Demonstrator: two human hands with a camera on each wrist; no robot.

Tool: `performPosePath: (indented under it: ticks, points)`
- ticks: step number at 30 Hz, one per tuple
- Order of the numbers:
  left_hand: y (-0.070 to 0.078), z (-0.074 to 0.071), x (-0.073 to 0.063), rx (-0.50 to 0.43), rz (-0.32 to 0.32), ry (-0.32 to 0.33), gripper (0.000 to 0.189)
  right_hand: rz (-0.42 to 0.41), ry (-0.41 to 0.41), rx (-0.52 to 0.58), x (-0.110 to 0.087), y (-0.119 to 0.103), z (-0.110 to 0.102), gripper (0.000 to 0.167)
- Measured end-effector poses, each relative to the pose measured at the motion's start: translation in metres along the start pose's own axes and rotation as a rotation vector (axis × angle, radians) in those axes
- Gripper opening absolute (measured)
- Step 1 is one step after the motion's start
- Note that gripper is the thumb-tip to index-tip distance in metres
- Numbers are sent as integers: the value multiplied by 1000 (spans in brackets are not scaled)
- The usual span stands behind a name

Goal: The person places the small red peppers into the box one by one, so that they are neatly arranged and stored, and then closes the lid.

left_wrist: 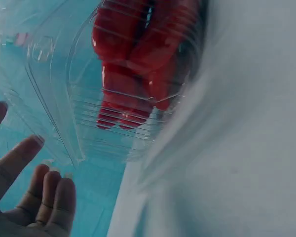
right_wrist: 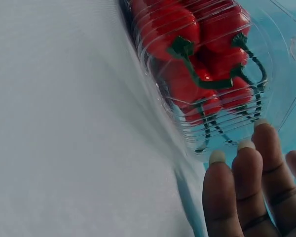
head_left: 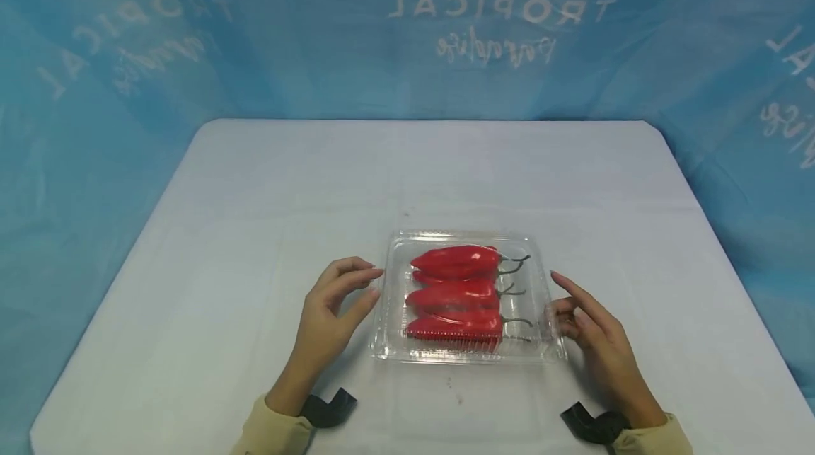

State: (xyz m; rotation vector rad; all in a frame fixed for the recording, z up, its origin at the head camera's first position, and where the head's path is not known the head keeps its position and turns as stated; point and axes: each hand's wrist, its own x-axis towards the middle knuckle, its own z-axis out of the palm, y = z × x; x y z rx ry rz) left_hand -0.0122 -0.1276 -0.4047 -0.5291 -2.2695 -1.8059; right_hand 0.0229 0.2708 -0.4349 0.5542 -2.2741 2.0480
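Note:
Near the front middle of the table lies a clear plastic clamshell box [head_left: 396,292]. Several red peppers [head_left: 453,292] with green stems lie side by side inside it, stems pointing right. My left hand [head_left: 326,317] is at the box's left side, thumb and index finger spread, fingertips right by the rim. In the left wrist view, that hand [left_wrist: 32,197] holds nothing between its fingers. At the right side, my right hand [head_left: 595,335] has its fingertips against the box's edge. The right wrist view shows loosely extended fingers [right_wrist: 249,182] close to the ribbed wall near the stems.
The box rests on a white-covered table [head_left: 255,193] with rounded far corners. Blue cloth [head_left: 318,30] printed with mirrored white lettering hangs behind and at both sides. Black straps [head_left: 330,409] sit on both wrists, below beige sleeves [head_left: 270,432].

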Motion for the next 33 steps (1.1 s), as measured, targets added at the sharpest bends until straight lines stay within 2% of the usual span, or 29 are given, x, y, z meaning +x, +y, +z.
performPosePath:
  ticks: [4,8,10,14,18,22,28,33]
  points:
    - [3,1,-15,76,-45,-46,36,24,-34,25,-6,-6,-1,57]
    - [15,5,-32,149,-93,-79,39,40,-61,30,-15,-13,-3,67]
    - [20,9,-40,166,-98,-92,43,48,-72,43,-21,-16,-5,70]
    - [28,20,-53,122,-112,-150,54,27,-106,142,-36,-20,-10,77]
    - [31,30,-59,-15,-159,-198,59,11,-159,250,-48,-21,-10,86]
    - [31,37,-63,-108,-156,-181,58,34,-167,314,-54,-22,-5,90]
    - [28,42,-68,-148,-104,-123,59,116,-146,443,-55,-24,1,88]
    - [26,44,-74,-146,-97,-96,60,159,-160,508,-54,-23,0,87]
